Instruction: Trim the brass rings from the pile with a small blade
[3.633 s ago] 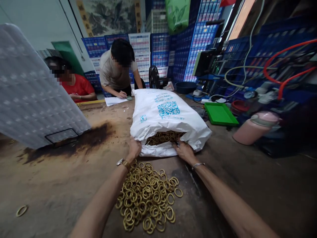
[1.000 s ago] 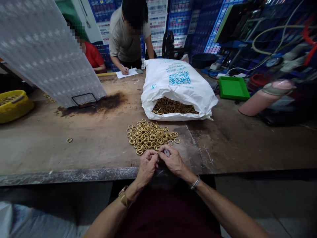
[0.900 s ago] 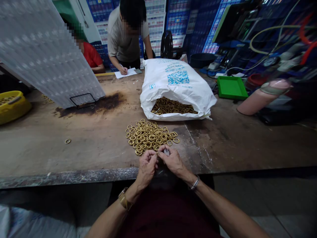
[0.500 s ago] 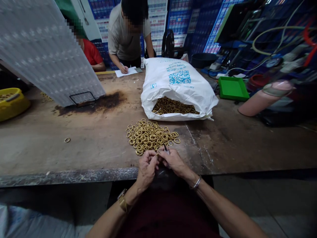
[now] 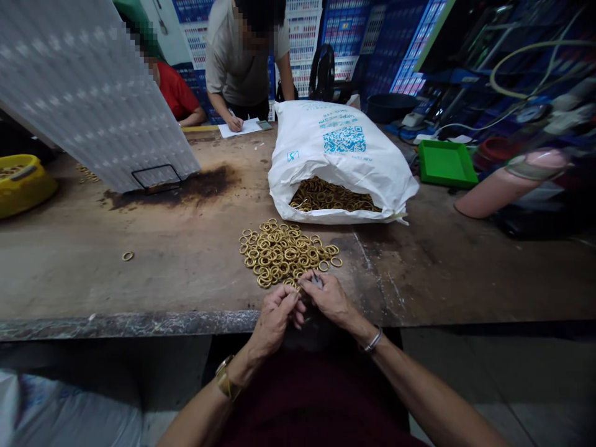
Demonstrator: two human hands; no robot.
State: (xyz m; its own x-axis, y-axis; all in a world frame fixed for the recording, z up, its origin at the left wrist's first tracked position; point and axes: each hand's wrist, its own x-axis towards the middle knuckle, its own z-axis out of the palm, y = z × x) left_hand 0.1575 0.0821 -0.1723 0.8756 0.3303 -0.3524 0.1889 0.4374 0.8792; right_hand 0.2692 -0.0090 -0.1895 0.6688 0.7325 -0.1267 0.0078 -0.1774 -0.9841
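Note:
A loose heap of brass-coloured rings (image 5: 282, 251) lies on the wooden table just beyond my hands. My left hand (image 5: 278, 313) is closed in a pinch at the heap's near edge, with a ring (image 5: 298, 289) showing only as a small gold edge at its fingertips. Close beside it, my right hand (image 5: 331, 301) is closed around a small grey tool with a dark pointed tip (image 5: 317, 280); its exact kind is unclear. The fingertips of both hands almost meet. Behind the heap, a white woven sack (image 5: 321, 149) lies with its mouth open, full of similar rings.
One single ring (image 5: 127, 256) lies apart on the left. A yellow basin (image 5: 28, 192) and a leaning pale corrugated panel (image 5: 102, 93) stand further left. On the right are a green tray (image 5: 447, 164) and a pink bottle (image 5: 507, 186). Across the table a person (image 5: 246, 68) writes on paper.
The view has shifted slightly. My left hand has drawn a little away from my right, its fingers a bit looser. The tool's tip is now angled differently in my right hand.

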